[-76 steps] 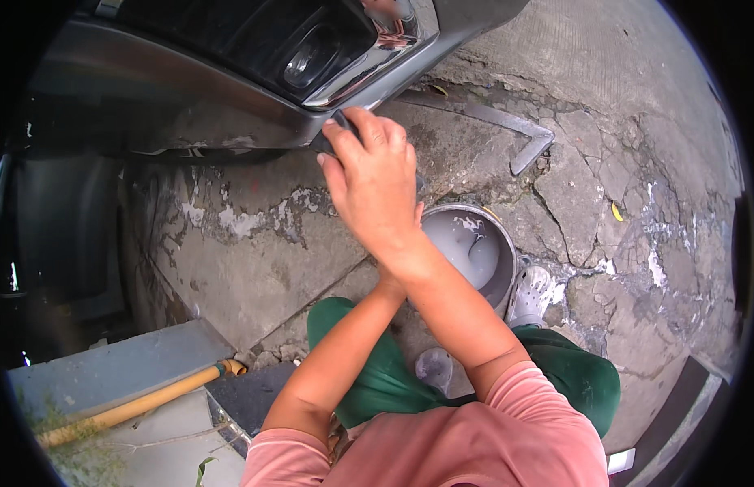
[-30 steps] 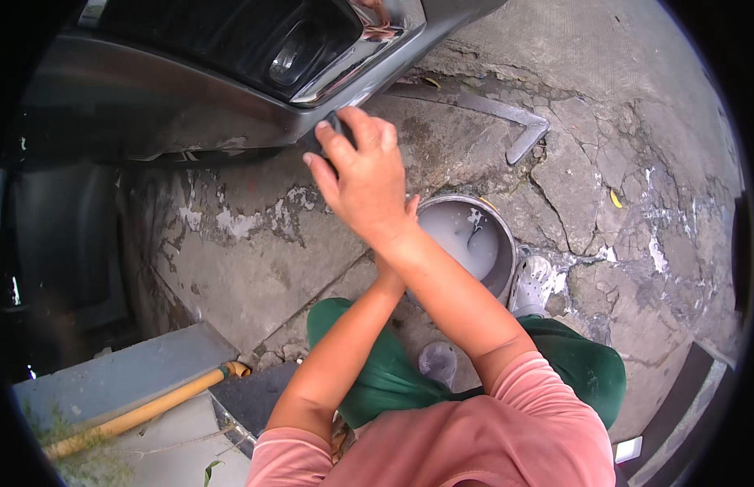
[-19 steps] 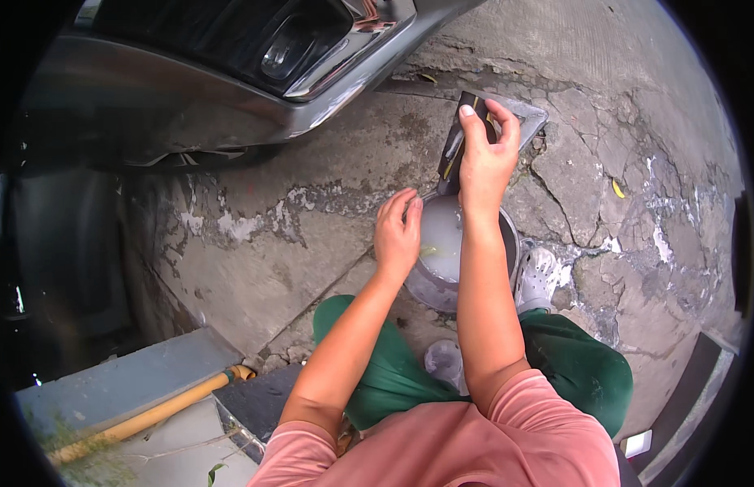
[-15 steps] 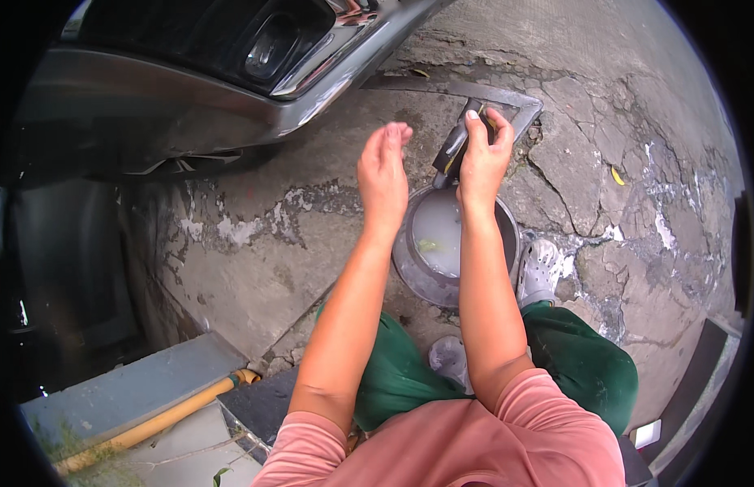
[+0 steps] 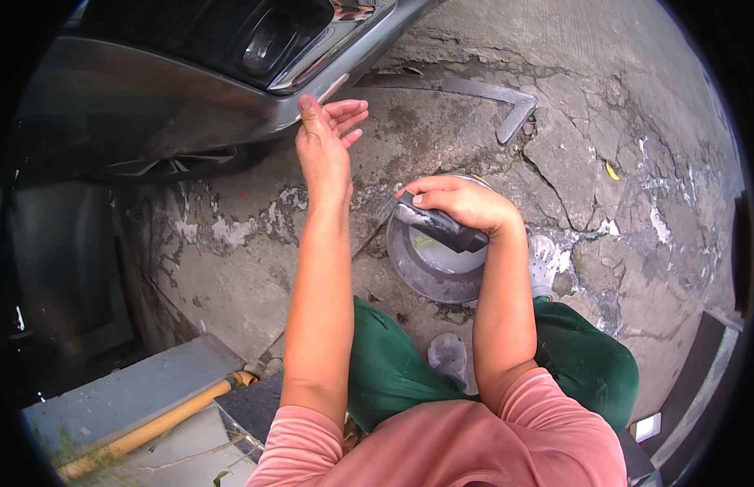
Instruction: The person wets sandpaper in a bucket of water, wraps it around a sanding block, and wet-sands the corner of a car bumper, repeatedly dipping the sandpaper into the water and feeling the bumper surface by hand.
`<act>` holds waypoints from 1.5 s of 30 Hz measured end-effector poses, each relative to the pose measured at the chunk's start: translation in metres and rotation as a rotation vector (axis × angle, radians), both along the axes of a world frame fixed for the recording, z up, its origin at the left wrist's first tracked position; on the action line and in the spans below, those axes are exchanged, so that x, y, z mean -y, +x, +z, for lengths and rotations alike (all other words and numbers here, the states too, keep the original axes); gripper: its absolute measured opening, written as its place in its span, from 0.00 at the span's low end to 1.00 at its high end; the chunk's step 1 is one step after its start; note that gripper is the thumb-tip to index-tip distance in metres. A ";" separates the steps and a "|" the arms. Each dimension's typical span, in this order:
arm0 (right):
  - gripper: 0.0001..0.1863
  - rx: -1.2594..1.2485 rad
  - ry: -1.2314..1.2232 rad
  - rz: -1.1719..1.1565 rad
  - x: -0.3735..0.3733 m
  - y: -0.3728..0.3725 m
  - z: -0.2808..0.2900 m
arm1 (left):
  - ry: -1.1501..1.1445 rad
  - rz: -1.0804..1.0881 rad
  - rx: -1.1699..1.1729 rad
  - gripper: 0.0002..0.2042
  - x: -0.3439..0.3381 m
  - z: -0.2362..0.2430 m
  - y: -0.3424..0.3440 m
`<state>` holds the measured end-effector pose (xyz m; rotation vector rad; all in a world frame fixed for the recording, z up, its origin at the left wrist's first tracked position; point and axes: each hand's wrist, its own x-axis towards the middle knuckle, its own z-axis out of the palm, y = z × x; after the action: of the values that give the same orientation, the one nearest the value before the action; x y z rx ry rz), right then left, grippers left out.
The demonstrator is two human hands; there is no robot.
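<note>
My right hand (image 5: 468, 203) grips a dark, block-shaped object (image 5: 442, 225) from above, its fingers wrapped over the top. One end of that block has a pale grey smear; its exact kind cannot be made out. It is over a round grey tub (image 5: 421, 280) holding cloudy, whitish water (image 5: 446, 258), where something light green shows. Hand and block hide the tub's far part. Further left, my left hand (image 5: 328, 146) is raised in the air with fingers apart and nothing in it, in front of the car's lower corner.
A dark grey car (image 5: 174, 89) fills the upper left. On the cracked concrete (image 5: 588, 162) lies a bent grey bar (image 5: 515, 109). My grey clog (image 5: 543, 264) is right beside the tub. A yellow pipe (image 5: 166, 418) runs along a ledge at lower left.
My right hand has drawn back toward me with the block, which has turned crosswise over the tub. My left hand has moved left toward the car, its fingers spreading.
</note>
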<state>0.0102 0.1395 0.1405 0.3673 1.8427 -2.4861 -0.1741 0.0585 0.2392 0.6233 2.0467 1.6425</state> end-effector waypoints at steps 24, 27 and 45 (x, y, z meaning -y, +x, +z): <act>0.31 0.735 0.762 0.049 0.072 -0.008 -0.068 | 0.135 -0.051 0.160 0.14 0.102 -0.102 0.052; 0.26 0.600 0.478 -0.143 0.043 0.018 -0.017 | 0.202 -0.135 0.260 0.11 0.096 -0.092 0.054; 0.27 0.354 -0.456 -0.555 0.014 0.028 0.116 | 0.275 -0.424 -0.632 0.34 0.109 -0.058 0.079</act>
<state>0.0386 0.1251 0.2567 1.3305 1.1006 -2.8041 -0.0954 -0.0501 0.1809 1.7243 1.8749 1.5981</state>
